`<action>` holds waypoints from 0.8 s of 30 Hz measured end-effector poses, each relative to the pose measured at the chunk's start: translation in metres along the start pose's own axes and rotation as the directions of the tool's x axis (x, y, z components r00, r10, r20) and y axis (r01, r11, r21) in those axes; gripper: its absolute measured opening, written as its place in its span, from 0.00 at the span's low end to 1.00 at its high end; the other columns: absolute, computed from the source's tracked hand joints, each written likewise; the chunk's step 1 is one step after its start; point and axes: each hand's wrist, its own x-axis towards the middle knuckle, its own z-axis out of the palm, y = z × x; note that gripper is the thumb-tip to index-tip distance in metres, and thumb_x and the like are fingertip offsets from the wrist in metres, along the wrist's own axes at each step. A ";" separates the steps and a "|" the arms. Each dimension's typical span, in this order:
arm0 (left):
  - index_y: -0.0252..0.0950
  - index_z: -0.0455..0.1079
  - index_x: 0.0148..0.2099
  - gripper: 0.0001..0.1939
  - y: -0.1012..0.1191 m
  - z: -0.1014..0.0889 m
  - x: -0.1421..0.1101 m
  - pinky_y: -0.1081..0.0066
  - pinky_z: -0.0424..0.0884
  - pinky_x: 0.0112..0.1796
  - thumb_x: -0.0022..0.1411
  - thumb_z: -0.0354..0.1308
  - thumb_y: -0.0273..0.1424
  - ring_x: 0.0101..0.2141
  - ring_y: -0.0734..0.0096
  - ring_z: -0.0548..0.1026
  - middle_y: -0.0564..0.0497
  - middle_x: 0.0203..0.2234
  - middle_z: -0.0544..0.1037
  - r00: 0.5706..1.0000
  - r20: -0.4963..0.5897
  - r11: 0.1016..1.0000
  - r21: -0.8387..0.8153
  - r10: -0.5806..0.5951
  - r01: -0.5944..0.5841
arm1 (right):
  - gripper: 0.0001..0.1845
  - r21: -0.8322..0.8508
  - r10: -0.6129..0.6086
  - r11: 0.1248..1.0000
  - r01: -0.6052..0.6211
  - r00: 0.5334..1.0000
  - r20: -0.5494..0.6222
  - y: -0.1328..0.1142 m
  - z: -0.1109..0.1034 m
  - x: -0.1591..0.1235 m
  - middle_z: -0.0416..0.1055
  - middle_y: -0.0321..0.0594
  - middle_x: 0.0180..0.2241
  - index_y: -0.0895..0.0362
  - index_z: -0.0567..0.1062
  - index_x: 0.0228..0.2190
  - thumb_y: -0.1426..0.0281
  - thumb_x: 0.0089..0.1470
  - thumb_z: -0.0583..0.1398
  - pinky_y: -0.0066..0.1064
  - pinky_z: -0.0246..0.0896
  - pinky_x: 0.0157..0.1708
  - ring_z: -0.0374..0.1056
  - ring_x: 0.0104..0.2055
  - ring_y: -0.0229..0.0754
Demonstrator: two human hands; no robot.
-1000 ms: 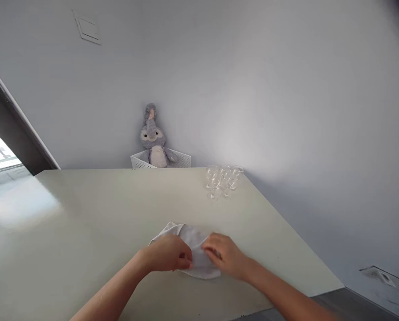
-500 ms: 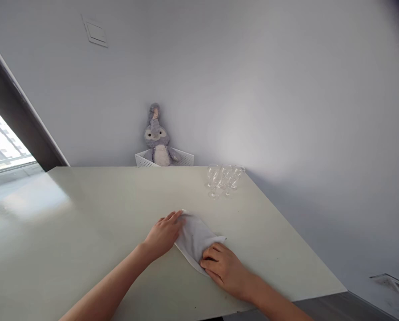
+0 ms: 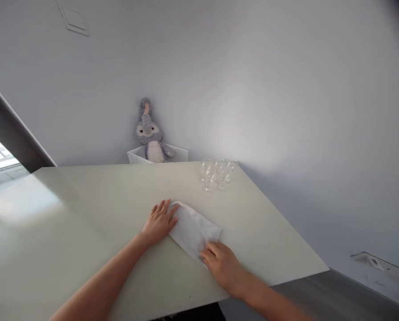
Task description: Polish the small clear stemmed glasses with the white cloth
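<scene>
Table [image 3: 95, 249] first: pale, right under our white cloth [image 3: 191, 225]. Plush toy [image 3: 155, 151] sits well beyond the cloth. Our left hand [image 3: 156, 226] spreads flat across its left edge; our right hand [image 3: 222, 264] rests at its near-right edge, fingers curled, can't tell if we're pinching. Stemmed glasses [image 3: 218, 168] stand past it.

No text, label, brand, number or sign is readable on soft white cloth [image 3: 191, 227], clear stemmed glasses [image 3: 218, 174], glossy pale desk [image 3: 95, 209].

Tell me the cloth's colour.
The cloth is plain white, best seen in the head view.
</scene>
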 end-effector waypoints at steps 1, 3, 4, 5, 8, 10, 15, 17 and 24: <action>0.49 0.51 0.60 0.26 0.000 0.001 0.000 0.55 0.45 0.56 0.62 0.36 0.47 0.60 0.56 0.46 0.51 0.61 0.48 1.000 -0.010 1.000 -0.004 -0.004 0.004 | 0.08 -0.024 -0.008 1.000 0.007 1.000 -0.030 0.000 -0.002 -0.001 0.62 0.38 0.27 0.58 0.68 0.27 0.79 0.54 0.52 0.29 0.53 0.27 0.58 0.27 0.37; 0.48 0.51 0.60 0.26 -0.001 0.001 -0.001 0.56 0.45 0.56 0.62 0.37 0.47 0.60 0.56 0.47 0.50 0.61 0.47 1.000 -0.028 1.000 -0.008 -0.007 0.007 | 0.10 -0.073 -0.014 0.997 0.007 0.996 -0.091 -0.002 -0.007 -0.003 0.61 0.38 0.26 0.58 0.67 0.27 0.81 0.53 0.50 0.30 0.51 0.27 0.56 0.27 0.37; 0.47 0.52 0.60 0.26 0.000 0.001 -0.002 0.56 0.46 0.56 0.62 0.37 0.46 0.60 0.56 0.47 0.50 0.61 0.47 0.999 -0.031 1.000 -0.008 -0.008 0.008 | 0.10 -0.090 -0.018 0.996 0.009 0.995 -0.100 -0.003 -0.010 -0.004 0.61 0.38 0.25 0.58 0.67 0.28 0.81 0.53 0.49 0.31 0.51 0.27 0.56 0.27 0.38; 0.46 0.52 0.60 0.26 0.001 0.000 -0.002 0.55 0.46 0.56 0.62 0.38 0.46 0.60 0.56 0.47 0.49 0.61 0.48 0.999 -0.031 1.000 -0.006 -0.010 0.010 | 0.10 -0.097 -0.030 0.995 0.021 0.996 -0.087 -0.005 -0.013 -0.005 0.61 0.39 0.25 0.58 0.68 0.29 0.81 0.53 0.49 0.31 0.50 0.27 0.56 0.27 0.38; 0.41 0.56 0.59 0.26 0.007 -0.007 -0.004 0.53 0.48 0.55 0.60 0.42 0.45 0.59 0.53 0.48 0.45 0.60 0.50 0.999 -0.054 1.000 0.017 -0.003 0.004 | 0.09 -0.015 -0.092 0.995 0.094 0.993 0.072 -0.014 -0.022 -0.008 0.64 0.40 0.27 0.58 0.68 0.29 0.80 0.53 0.51 0.30 0.52 0.27 0.58 0.27 0.38; 0.40 0.59 0.56 0.23 0.015 -0.016 -0.005 0.53 0.48 0.55 0.60 0.45 0.40 0.59 0.54 0.49 0.46 0.60 0.51 0.992 -0.117 0.998 0.039 0.051 -0.047 | 0.06 0.154 -0.102 0.985 0.075 0.979 0.177 -0.017 -0.029 -0.007 0.66 0.38 0.28 0.57 0.68 0.30 0.77 0.54 0.52 0.28 0.54 0.28 0.60 0.28 0.37; 0.45 0.53 0.60 0.25 0.041 -0.029 -0.010 0.56 0.45 0.57 0.60 0.46 0.39 0.60 0.60 0.47 0.51 0.61 0.49 0.927 -0.070 0.929 -0.008 0.368 -0.369 | 0.07 0.558 0.230 0.781 -0.280 0.960 0.159 0.014 -0.036 0.023 0.68 0.34 0.27 0.56 0.70 0.34 0.69 0.52 0.55 0.24 0.57 0.28 0.62 0.26 0.33; 0.46 0.48 0.62 0.29 0.048 -0.026 -0.016 0.54 0.44 0.57 0.60 0.44 0.45 0.60 0.57 0.45 0.50 0.61 0.47 0.888 0.056 0.889 -0.086 0.456 -0.450 | 0.10 0.643 0.463 0.669 -0.373 0.886 0.032 0.045 -0.030 0.046 0.69 0.36 0.30 0.57 0.70 0.36 0.68 0.52 0.53 0.25 0.58 0.28 0.62 0.26 0.33; 0.47 0.48 0.62 0.32 0.057 -0.029 -0.041 0.51 0.45 0.56 0.58 0.42 0.51 0.60 0.53 0.45 0.48 0.61 0.48 0.872 0.197 0.884 -0.244 0.447 -0.398 | 0.32 0.883 0.795 0.132 -0.450 0.580 0.176 0.121 0.001 0.131 0.59 0.45 0.52 0.55 0.60 0.51 0.71 0.41 0.57 0.26 0.63 0.28 0.67 0.28 0.33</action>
